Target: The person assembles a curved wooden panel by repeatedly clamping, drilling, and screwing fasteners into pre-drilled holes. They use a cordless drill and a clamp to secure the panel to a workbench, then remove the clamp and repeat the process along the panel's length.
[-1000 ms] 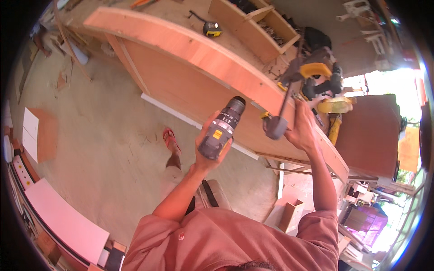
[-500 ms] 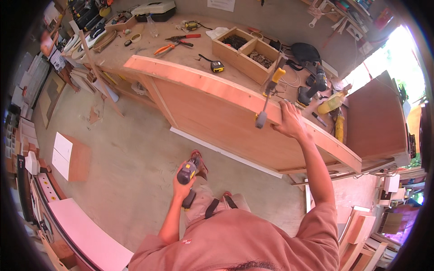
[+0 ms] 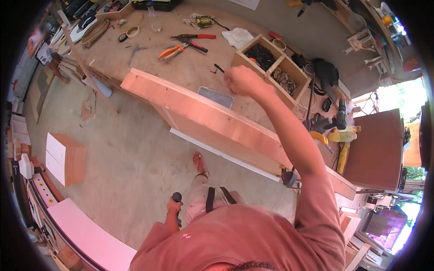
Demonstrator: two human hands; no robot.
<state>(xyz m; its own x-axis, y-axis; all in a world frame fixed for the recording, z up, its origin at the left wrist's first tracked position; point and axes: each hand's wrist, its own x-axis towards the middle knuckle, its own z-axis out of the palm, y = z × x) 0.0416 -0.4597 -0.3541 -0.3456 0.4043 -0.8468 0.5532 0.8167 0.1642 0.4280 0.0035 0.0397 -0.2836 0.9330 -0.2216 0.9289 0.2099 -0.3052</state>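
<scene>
My right hand (image 3: 244,81) reaches over the workbench, fingers closed. It covers the place of the tape measure, whose short black strap (image 3: 219,68) sticks out beside the fingers; the tape's body is hidden. Low at my side, my left hand (image 3: 173,207) grips a cordless drill (image 3: 176,197), seen from its end. A framed wooden panel (image 3: 203,122) stands tilted along the bench's front edge, below my right forearm. A bar clamp (image 3: 288,176) sits on the panel near my right elbow, partly hidden by the arm.
On the bench (image 3: 153,54) lie orange-handled pliers (image 3: 172,52), red-handled snips (image 3: 199,36), and a wooden box (image 3: 271,67) of screws. Another drill (image 3: 340,115) stands at the right. A white-topped box (image 3: 65,158) is on the floor. Another person (image 3: 45,52) stands far left.
My right hand has left the panel's edge and moved left and away, onto the tape measure. My left hand has come down closer to my body with the drill. The view has shifted.
</scene>
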